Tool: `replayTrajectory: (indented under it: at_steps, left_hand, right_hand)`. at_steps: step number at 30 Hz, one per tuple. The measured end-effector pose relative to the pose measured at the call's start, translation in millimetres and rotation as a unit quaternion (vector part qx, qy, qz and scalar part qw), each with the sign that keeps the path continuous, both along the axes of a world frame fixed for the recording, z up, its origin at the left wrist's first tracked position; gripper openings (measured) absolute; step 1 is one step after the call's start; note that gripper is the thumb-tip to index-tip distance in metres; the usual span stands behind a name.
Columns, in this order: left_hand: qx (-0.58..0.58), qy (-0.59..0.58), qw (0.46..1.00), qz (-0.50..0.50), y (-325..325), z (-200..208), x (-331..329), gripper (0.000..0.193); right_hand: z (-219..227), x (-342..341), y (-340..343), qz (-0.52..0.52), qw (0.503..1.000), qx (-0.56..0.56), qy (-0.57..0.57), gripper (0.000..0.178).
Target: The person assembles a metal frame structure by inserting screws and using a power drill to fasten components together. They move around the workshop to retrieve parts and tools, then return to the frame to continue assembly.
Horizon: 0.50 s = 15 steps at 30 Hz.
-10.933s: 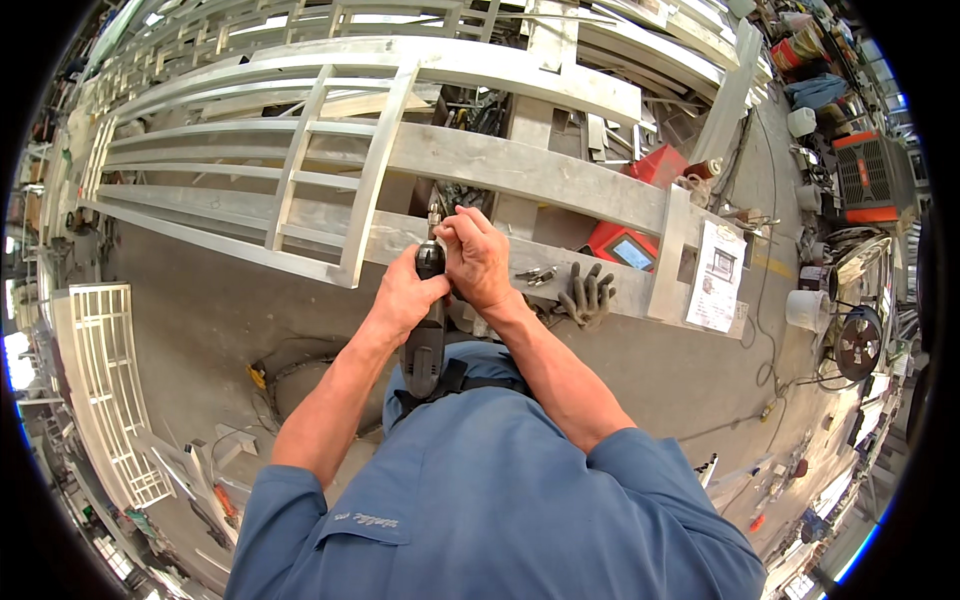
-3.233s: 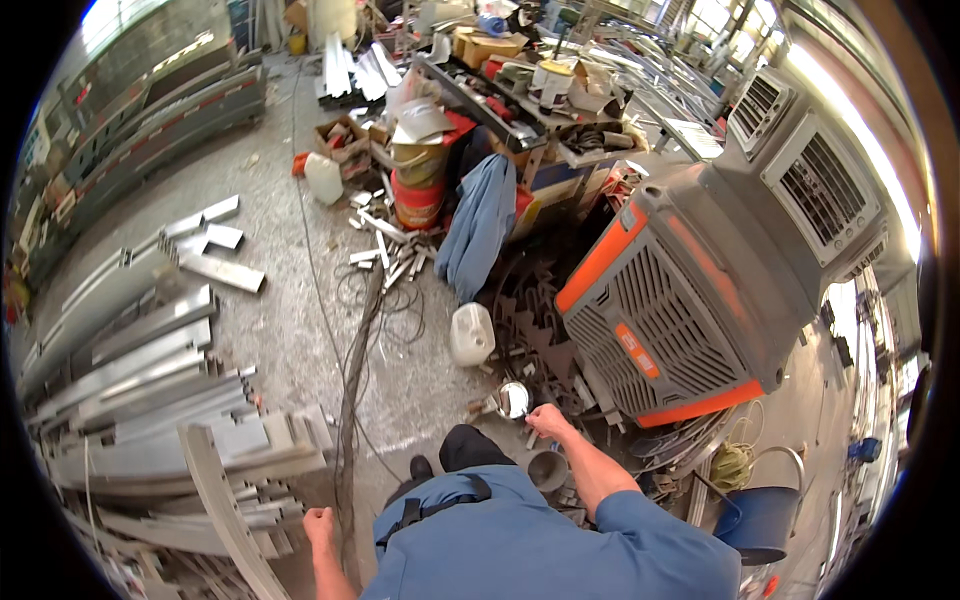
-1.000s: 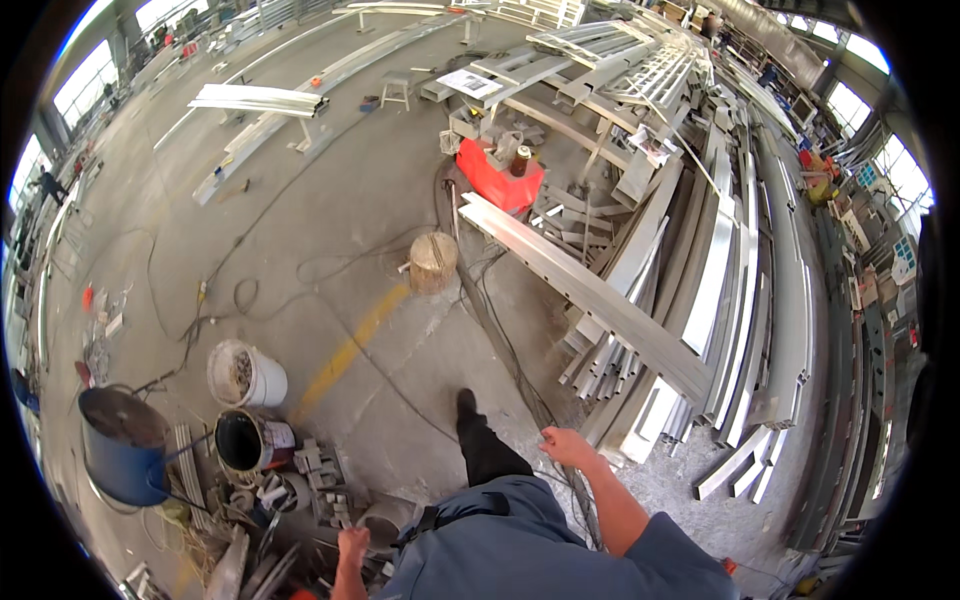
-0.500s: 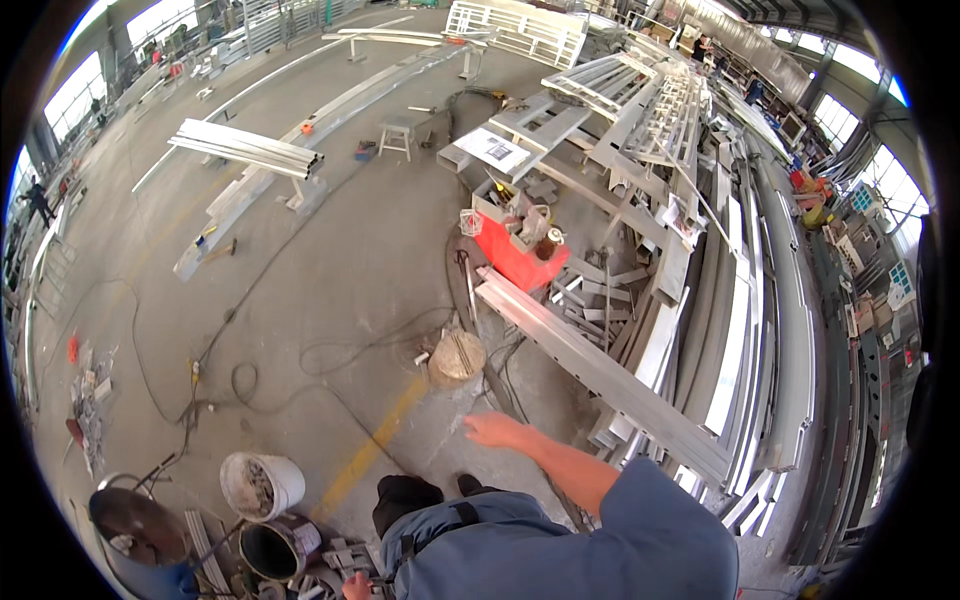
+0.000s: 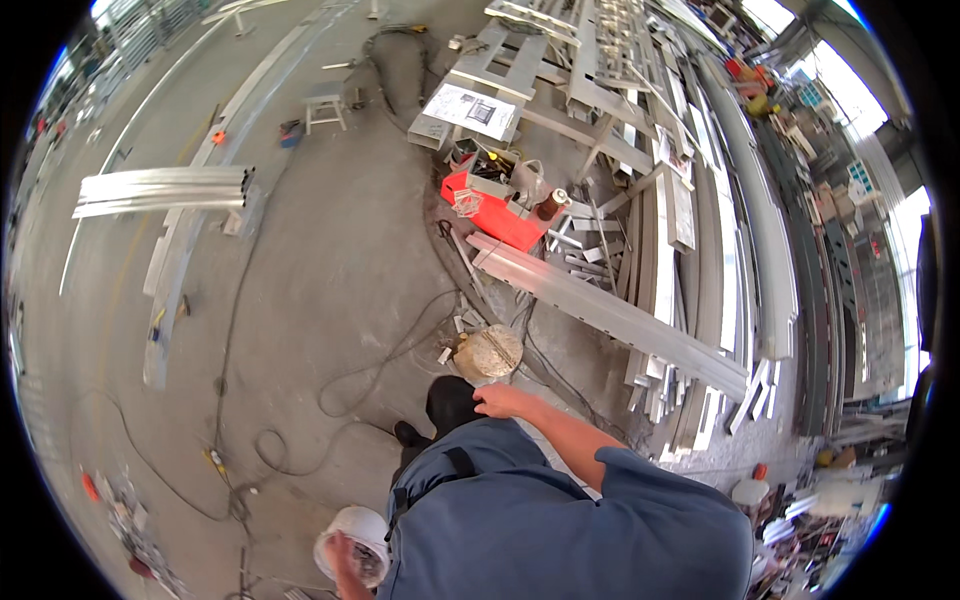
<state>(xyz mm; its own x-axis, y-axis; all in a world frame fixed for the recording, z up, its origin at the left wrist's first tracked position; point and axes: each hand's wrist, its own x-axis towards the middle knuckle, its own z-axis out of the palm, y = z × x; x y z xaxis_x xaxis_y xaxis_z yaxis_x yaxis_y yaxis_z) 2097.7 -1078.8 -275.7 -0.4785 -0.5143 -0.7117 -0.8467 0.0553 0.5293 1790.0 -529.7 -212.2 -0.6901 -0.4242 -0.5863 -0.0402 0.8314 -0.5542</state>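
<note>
My right hand (image 5: 503, 401) hangs in front of my dark-trousered leg, fingers curled in, with nothing visible in them. Just beyond it on the floor stands a round, pale, dusty block (image 5: 490, 352) with a worn top. My left hand (image 5: 343, 553) is low at my left side, smeared by motion, so its fingers cannot be read. From above it overlaps a white bucket (image 5: 360, 522) with grey scraps inside; whether they touch I cannot tell.
Long metal profiles (image 5: 620, 315) lie stacked on the right. Ahead are a red container (image 5: 492, 215) with tools and a bench with a printed drawing (image 5: 470, 110). Cables (image 5: 350, 410) loop over the floor. A small stool (image 5: 324, 108) and a bundle of profiles (image 5: 165, 190) stand farther left.
My view has turned and I have stepped toward the pale block. My right hand has drawn in near my leg, its fingers more curled. The left hand now shows over the white bucket.
</note>
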Motion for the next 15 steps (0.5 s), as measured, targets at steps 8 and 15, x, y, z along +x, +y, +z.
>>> replayTrajectory:
  at_steps: [8, 15]
  left_hand:
    - [0.007, 0.101, 0.994, 0.050, -156, 31, -342, 0.022]
    - [0.128, -0.077, 0.982, -0.119, -81, 23, -512, 0.018]
  right_hand:
    - [-42, -148, -27, -0.170, 0.985, 0.011, 0.031, 0.033]
    - [-77, -333, -52, -0.207, 0.978, -0.009, 0.022, 0.026]
